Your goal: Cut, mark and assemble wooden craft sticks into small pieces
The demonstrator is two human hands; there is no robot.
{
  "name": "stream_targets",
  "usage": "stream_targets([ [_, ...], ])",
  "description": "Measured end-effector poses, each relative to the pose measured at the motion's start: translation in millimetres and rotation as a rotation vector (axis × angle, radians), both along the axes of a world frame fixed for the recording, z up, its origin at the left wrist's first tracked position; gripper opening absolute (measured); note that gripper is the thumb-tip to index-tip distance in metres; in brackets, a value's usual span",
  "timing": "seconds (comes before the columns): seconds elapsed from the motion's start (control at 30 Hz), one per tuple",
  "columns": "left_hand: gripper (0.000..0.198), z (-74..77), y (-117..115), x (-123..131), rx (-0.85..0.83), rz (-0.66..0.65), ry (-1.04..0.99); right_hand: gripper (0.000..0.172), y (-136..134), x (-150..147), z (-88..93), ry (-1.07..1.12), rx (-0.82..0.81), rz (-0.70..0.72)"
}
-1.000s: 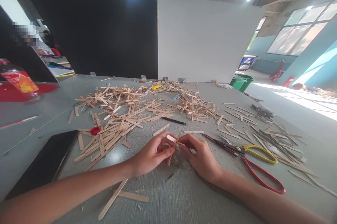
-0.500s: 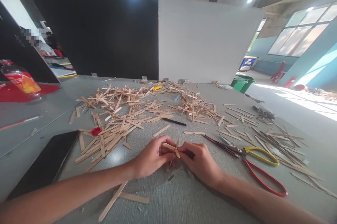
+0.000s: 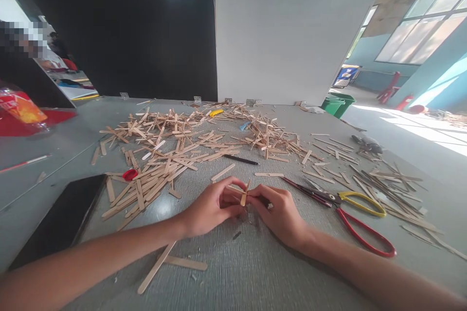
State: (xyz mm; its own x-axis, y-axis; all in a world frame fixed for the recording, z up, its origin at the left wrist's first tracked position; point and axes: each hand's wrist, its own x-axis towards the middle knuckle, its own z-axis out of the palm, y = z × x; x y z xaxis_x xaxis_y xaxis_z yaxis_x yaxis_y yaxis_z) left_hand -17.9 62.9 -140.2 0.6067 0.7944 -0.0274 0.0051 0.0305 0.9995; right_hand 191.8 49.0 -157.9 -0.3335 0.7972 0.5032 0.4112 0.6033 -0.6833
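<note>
My left hand (image 3: pixel 211 206) and my right hand (image 3: pixel 279 213) meet over the grey table (image 3: pixel 255 272), fingertips pinched together. Between them they hold a small piece made of crossed wooden sticks (image 3: pixel 243 195), one stick standing nearly upright. Both hands are closed on it. A big heap of loose wooden sticks (image 3: pixel 175 148) lies just beyond the hands. Scissors with a red and a yellow handle (image 3: pixel 350 216) lie to the right of my right hand.
A black phone or tablet (image 3: pixel 60 218) lies at the left. Two long sticks (image 3: pixel 171 262) rest under my left forearm. A black pen (image 3: pixel 241 159), a red cap (image 3: pixel 130 174) and darker strips (image 3: pixel 386 182) lie about. Black and white boards (image 3: pixel 284 38) stand behind.
The hands stay together on the stick piece and have turned it, so one stick now points up. The view has tilted slightly downward.
</note>
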Motion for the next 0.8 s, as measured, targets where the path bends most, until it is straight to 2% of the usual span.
stream_targets([
  [0.13, 0.033, 0.7, -0.8, 0.3, -0.012, 0.019, 0.034, 0.021, 2.6, -0.5, -0.3, -0.016, -0.051, 0.02],
  [0.27, 0.028, 1.6, -0.5, 0.7, -0.022, 0.047, 0.048, 0.02, 2.7, -1.1, -0.9, -0.056, -0.087, 0.028],
  [0.63, 0.029, -1.2, 1.5, 0.5, -0.013, 0.083, 0.023, 0.018, 3.6, -3.4, 2.1, -0.042, -0.162, 0.022],
  [0.8, 0.028, -5.2, 2.6, -0.1, 0.008, 0.101, 0.012, 0.018, 5.4, 0.1, 7.0, 0.022, -0.321, 0.089],
])
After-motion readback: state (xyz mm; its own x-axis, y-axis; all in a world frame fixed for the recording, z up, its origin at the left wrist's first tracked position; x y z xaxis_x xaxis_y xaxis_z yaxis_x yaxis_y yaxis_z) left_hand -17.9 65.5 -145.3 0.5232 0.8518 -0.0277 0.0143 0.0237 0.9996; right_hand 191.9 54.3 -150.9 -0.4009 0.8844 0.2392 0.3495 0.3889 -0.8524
